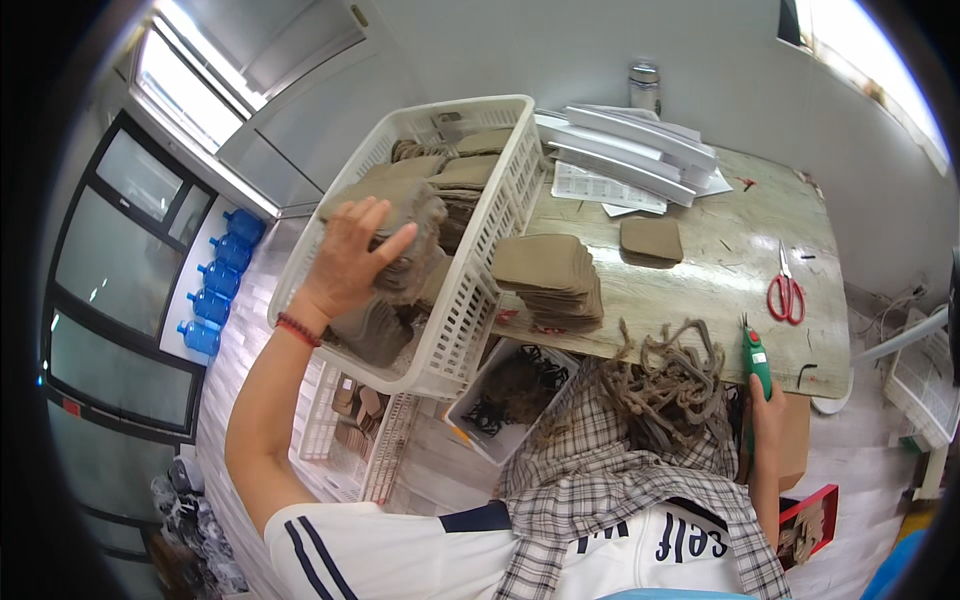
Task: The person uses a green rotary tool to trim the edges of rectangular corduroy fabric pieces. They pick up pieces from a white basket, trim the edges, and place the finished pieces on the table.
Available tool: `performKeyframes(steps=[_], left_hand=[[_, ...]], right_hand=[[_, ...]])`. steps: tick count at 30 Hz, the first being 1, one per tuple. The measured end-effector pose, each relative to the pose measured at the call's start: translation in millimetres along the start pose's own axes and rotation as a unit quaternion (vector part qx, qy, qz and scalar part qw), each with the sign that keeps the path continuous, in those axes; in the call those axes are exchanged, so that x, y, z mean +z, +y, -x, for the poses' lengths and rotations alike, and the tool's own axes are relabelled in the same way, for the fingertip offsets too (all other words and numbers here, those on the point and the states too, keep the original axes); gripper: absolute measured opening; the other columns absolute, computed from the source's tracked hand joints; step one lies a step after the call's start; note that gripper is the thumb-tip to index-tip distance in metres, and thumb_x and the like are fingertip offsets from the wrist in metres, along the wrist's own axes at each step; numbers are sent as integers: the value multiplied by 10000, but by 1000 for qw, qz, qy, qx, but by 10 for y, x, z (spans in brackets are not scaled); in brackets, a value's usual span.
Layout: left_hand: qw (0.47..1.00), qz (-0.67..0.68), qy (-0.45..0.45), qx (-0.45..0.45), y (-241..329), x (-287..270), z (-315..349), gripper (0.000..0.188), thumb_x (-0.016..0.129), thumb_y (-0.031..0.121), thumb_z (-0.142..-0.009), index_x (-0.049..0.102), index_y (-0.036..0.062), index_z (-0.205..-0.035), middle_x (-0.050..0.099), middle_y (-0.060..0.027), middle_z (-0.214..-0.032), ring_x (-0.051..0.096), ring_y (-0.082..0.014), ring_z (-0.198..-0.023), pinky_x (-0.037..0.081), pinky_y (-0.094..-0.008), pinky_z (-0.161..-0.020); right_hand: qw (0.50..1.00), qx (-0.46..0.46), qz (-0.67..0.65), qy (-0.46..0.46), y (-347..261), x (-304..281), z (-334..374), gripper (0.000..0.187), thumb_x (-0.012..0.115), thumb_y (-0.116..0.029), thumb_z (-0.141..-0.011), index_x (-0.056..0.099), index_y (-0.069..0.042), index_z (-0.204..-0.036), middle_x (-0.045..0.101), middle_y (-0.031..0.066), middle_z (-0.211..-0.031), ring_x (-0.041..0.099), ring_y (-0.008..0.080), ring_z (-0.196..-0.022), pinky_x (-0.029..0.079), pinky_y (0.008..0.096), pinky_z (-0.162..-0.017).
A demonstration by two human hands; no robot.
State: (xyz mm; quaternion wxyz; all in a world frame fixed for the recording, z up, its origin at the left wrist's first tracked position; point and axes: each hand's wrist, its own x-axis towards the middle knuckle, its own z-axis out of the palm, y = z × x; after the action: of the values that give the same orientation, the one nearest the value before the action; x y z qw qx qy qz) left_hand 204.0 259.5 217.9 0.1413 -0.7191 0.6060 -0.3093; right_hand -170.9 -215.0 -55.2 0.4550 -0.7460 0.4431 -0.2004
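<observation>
My left hand (345,255) reaches into a white plastic basket (455,335), its fingers and thumb around a stack of brown fabric pads (410,245) whose layered edge looks slightly blurred. More brown pads (470,172) lie stacked in the basket. My right hand (768,410) grips a green handheld tool (755,355) with a narrow pointed tip, at the table's front edge. Between the hands, a tall pile of brown pads (545,265) and a smaller pile (651,240) sit on the table. A tangle of brown fabric strips (670,385) rests on my lap at the table edge.
Red-handled scissors (786,298) lie on the worn table (720,280). Papers (630,160) and a flask (645,85) stand at the back. Below are a bin of dark scraps (515,390) and a crate of small pieces (350,425). Blue water bottles (215,285) line the left wall.
</observation>
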Motion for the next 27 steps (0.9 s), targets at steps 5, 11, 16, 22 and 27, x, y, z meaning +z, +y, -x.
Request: performKeyframes(steps=[5, 11, 16, 22, 27], left_hand=[[989, -23, 138, -48, 381, -427, -867, 682, 736, 168, -705, 497, 158, -1343, 456, -188, -1307, 460, -388, -1186, 370, -496, -973], [980, 76, 170, 66, 1765, 395, -2605, 784, 651, 112, -750, 325, 211, -1456, 395, -209, -1271, 400, -366, -1187, 327, -513, -972], [986, 116, 107, 55, 2846, 1436, -3282, 746, 595, 134, -798, 309, 244, -1478, 413, -210, -1235, 418, -376, -1116, 337, -487, -910], [965, 223, 138, -16, 3395, 1920, -3395, 849, 562, 11, -775, 219, 230, -1520, 394, -221, -1324, 398, -414, -1192, 308, -525, -988], [932, 361, 10, 29, 3220, 1528, -3090, 853, 566, 18, -790, 181, 212, -1525, 301, -242, -1472, 278, -452, -1352, 183, -558, -1110]], right_hand=[[1000, -6, 6, -3, -26, -14, 2, 354, 695, -347, -859, 620, -2, -880, 564, 57, -618, 523, 125, -547, 418, 314, -523], [996, 28, -60, 51, 220, -314, 129, 369, 676, -346, -875, 637, 11, -956, 609, 71, -669, 570, 159, -611, 455, 321, -593], [994, 25, -66, 83, 267, -548, 335, 375, 678, -336, -874, 632, 21, -982, 617, 68, -679, 567, 140, -600, 463, 314, -587], [991, 39, -58, 116, 228, -772, 527, 266, 633, -292, -922, 590, -38, -857, 536, 3, -602, 498, 80, -496, 382, 246, -461], [993, 30, -70, 88, 542, -712, 455, 304, 653, -323, -915, 617, -26, -965, 562, 16, -647, 521, 84, -522, 424, 244, -472]])
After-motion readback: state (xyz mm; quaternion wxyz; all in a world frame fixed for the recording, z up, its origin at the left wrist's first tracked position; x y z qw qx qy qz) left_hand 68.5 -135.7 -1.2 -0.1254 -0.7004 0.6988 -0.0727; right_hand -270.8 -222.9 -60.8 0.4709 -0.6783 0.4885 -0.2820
